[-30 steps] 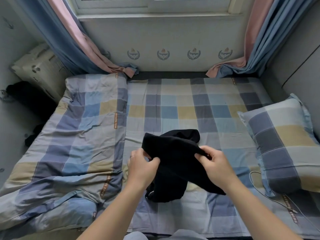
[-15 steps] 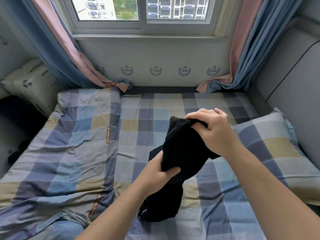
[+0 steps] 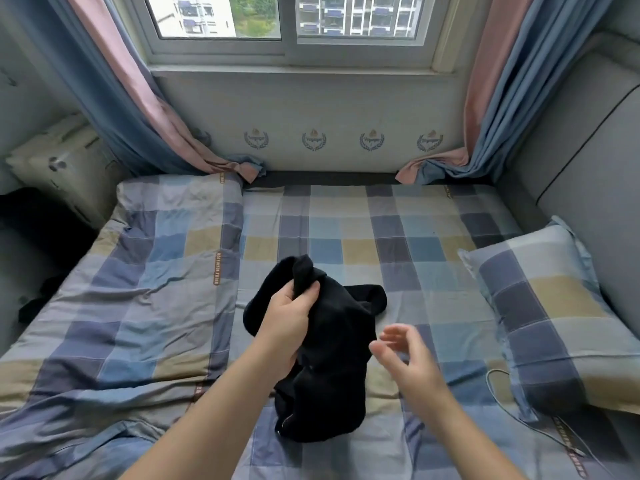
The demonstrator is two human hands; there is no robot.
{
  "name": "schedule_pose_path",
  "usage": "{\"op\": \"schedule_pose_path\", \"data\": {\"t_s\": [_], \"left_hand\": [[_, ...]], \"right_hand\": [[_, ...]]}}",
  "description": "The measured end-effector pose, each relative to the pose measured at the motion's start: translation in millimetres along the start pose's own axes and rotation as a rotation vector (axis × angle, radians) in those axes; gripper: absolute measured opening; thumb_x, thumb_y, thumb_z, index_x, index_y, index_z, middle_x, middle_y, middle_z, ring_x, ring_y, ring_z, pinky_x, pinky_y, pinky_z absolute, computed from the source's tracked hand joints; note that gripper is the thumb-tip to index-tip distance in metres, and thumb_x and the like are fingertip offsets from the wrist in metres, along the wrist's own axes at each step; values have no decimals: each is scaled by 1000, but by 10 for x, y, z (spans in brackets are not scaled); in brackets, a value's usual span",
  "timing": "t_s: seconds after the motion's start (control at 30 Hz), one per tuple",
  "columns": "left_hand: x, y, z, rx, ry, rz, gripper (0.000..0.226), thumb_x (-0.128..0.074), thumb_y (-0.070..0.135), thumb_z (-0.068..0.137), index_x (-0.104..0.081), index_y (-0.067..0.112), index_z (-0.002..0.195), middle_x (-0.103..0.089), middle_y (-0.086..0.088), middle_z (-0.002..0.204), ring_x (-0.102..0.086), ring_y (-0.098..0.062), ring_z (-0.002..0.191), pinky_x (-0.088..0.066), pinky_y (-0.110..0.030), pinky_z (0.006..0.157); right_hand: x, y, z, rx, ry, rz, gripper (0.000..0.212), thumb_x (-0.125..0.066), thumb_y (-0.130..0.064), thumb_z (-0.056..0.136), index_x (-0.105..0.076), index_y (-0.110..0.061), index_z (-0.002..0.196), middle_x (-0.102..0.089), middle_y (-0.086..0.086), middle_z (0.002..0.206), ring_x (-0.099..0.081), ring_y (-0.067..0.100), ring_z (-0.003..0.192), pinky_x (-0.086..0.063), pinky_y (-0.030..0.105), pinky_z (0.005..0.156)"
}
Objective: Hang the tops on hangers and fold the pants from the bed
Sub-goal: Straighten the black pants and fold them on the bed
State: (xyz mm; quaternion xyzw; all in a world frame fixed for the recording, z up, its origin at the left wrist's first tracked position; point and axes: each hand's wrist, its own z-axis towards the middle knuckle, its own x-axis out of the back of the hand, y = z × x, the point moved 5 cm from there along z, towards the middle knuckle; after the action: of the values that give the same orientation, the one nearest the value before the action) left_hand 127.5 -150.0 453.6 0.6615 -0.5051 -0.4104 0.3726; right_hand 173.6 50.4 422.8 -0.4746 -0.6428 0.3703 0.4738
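Pinching a raised fold of the black garment (image 3: 334,362) between thumb and curled fingers, the left hand (image 3: 287,322) sits at mid-frame. The right hand (image 3: 407,356), lower right of it, is spread with relaxed fingers and holds nothing; it hovers just beside the cloth, and whether it touches is unclear.

At far left a pale box (image 3: 59,161) stands by the wall, with dark cloth (image 3: 33,303) on the floor below it. A checked quilt (image 3: 138,306) covers the left half of the bed (image 3: 346,220), rumpled toward the lower left corner. The left curtain (image 3: 114,98) and right curtain (image 3: 491,98) flank the window (image 3: 287,50) at the top, their ends resting at the bed's far edge. At right a checked pillow (image 3: 547,313) lies against a grey padded wall (image 3: 588,168), and a thin cable (image 3: 498,396) runs over the sheet by its near corner.

The garment is bunched. Its top fold stands above the left thumb, and the bulk hangs below and right of that pinch. Its lower end rests on the sheet at lower centre, left of the right wrist. Top or pants cannot be told.
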Motion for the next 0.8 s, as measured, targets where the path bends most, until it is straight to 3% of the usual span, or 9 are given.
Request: {"op": "schedule_pose_path", "data": {"t_s": [0.1, 0.17, 0.27, 0.33, 0.4, 0.47, 0.57, 0.7, 0.8], "left_hand": [[-64, 0, -5, 72, -36, -109, 15, -57, 32, 101, -70, 31, 108, -77, 2, 103, -73, -19, 100, -58, -37, 86], [-100, 5, 6, 119, -61, -168, 14, -58, 33, 101, -66, 28, 111, -78, 0, 102, -75, -19, 96, -59, -34, 77], [-82, 43, 52, 145, -71, -192, 19, -59, 38, 99, -63, 24, 111, -78, 0, 97, -75, -19, 90, -61, -31, 66], [-74, 120, 86, 104, -103, -191, 34, -60, 44, 96, -62, 21, 120, -77, -3, 107, -74, -21, 97, -61, -34, 74], [-66, 214, 109, 33, -163, -175, 55, -62, 51, 88, -57, 19, 132, -72, -5, 123, -70, -22, 111, -56, -40, 93], [-59, 281, 114, -52, -218, -104, 66, -64, 57, 83, -51, 24, 138, -68, 0, 130, -66, -17, 118, -49, -39, 101], [-164, 219, 63, -108, -333, 93, 67, -57, 69, 82, -49, 33, 138, -67, 14, 129, -60, 0, 120, -46, -23, 96], [-417, -82, -57, -59, -461, 389, 45, -75, 40, 75, -55, 40, 116, -65, 43, 96, -60, 21, 93, -46, -1, 71], [-588, -286, -90, -62, -481, 575, 32, -80, 60, 70, -62, 57, 96, -67, 38, 99, -63, 16, 93, -54, -15, 85]], "right_hand": [[-388, 185, -87, -176, -287, 166, 67, -80, -65, 62, -54, -45, 120, -66, -36, 109, -59, -15, 108, -49, 11, 83], [-455, 189, -31, -163, -252, 249, 57, -80, -54, 71, -56, -49, 122, -65, -37, 114, -59, -17, 106, -48, 13, 83], [-370, 132, 117, -88, -80, 367, 25, -70, -21, 94, -67, -34, 116, -73, -17, 114, -67, -1, 107, -53, 12, 78], [-249, 32, 179, -13, -15, 389, 24, -62, -6, 97, -71, -24, 110, -77, -7, 108, -70, 7, 103, -54, 15, 78], [-122, -96, 200, 57, 19, 376, 25, -58, 0, 97, -72, -19, 108, -78, -3, 103, -72, 9, 98, -54, 16, 77], [11, -229, 196, 122, 45, 367, 24, -57, -2, 99, -73, -18, 107, -78, 0, 101, -73, 11, 97, -55, 16, 76], [204, -494, 170, 201, 48, 433, 23, -56, -10, 100, -73, -17, 114, -76, 4, 110, -71, 16, 105, -56, 21, 82], [366, -986, 173, 256, -20, 563, 22, -64, -31, 90, -78, -24, 106, -75, 8, 110, -71, 22, 106, -58, 27, 81], [441, -1236, 272, 270, -51, 572, 20, -60, -27, 95, -78, -20, 102, -75, 13, 110, -71, 26, 106, -59, 34, 82]]}}
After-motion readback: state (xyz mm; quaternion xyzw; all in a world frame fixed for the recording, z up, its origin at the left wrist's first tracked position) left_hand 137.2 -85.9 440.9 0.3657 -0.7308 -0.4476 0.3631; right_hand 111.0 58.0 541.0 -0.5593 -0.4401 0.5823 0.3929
